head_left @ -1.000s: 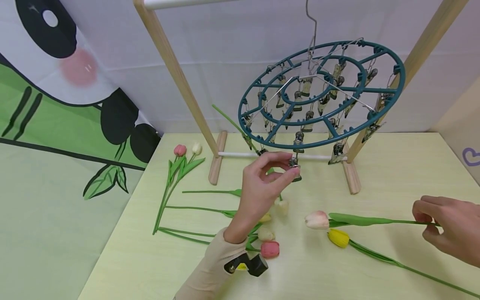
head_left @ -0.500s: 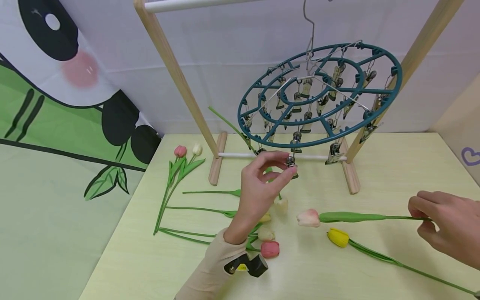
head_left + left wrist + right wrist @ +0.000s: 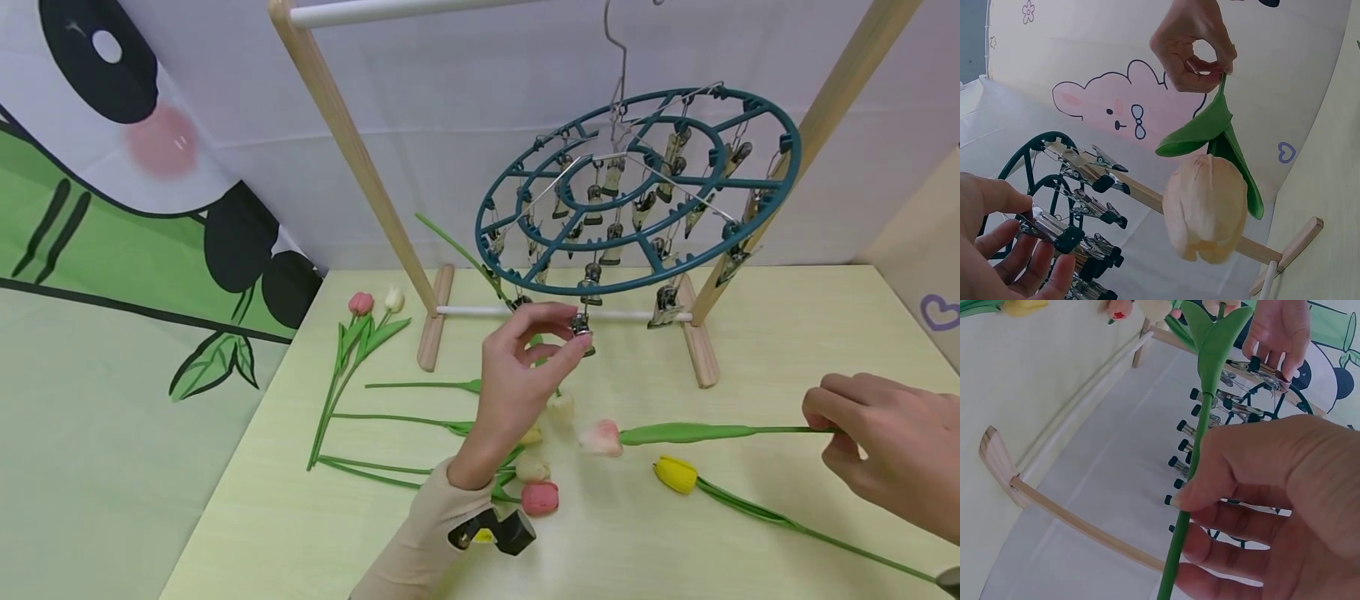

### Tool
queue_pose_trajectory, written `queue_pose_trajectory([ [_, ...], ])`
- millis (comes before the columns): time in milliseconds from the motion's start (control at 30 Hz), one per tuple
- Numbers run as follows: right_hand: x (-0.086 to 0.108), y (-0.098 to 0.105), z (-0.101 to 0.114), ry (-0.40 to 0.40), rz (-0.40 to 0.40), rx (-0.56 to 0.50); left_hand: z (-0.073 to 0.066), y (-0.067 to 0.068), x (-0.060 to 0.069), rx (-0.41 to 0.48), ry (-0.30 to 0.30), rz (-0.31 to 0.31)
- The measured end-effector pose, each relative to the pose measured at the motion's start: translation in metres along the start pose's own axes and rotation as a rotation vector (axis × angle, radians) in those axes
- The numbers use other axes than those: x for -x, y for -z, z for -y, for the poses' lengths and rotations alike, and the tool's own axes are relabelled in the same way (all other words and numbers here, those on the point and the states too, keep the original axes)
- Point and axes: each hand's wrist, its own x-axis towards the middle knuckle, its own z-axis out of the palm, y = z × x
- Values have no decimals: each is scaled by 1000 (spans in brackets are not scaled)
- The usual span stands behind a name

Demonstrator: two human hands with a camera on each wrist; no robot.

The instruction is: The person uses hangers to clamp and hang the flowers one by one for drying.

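Note:
My left hand (image 3: pixel 517 383) pinches a metal clip (image 3: pixel 581 327) that hangs from the near edge of a round teal hanger (image 3: pixel 540 283). In the left wrist view the clip (image 3: pixel 1054 230) lies between thumb and fingers, its dark tips pointing away from the palm. At the right, my right hand (image 3: pixel 885 450) pinches the green stem of a pale pink tulip (image 3: pixel 602 437). The tulip is held sideways above the table, its bloom toward the left hand and apart from the clip. Below it a yellow tulip (image 3: pixel 677 475) lies on the table.
Several clips dangle from the hanger; one at its left side holds a green stem (image 3: pixel 457 242). A wooden frame (image 3: pixel 360 158) stands around the hanger. More tulips lie at the left, including a red one (image 3: pixel 540 498) by the left wrist, on a pale table (image 3: pixel 262 525).
My right hand has moved left with the pale pink tulip, bringing its bloom nearer the left hand. The left hand keeps its pinch on the clip, nearly still.

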Motion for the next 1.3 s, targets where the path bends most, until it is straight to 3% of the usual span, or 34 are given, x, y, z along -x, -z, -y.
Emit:
queue_pose_trajectory([
  [300,-7,6,10,11,22,25,-1,0,1,7,-5,-1],
  [567,-14,9,16,43,-6,28,-1,-1,1,0,-23,3],
  [967,-29,14,26,156,-56,39,-6,0,7,-7,-35,5],
  [1300,-40,21,33,195,-9,79,-7,0,12,17,-11,18],
])
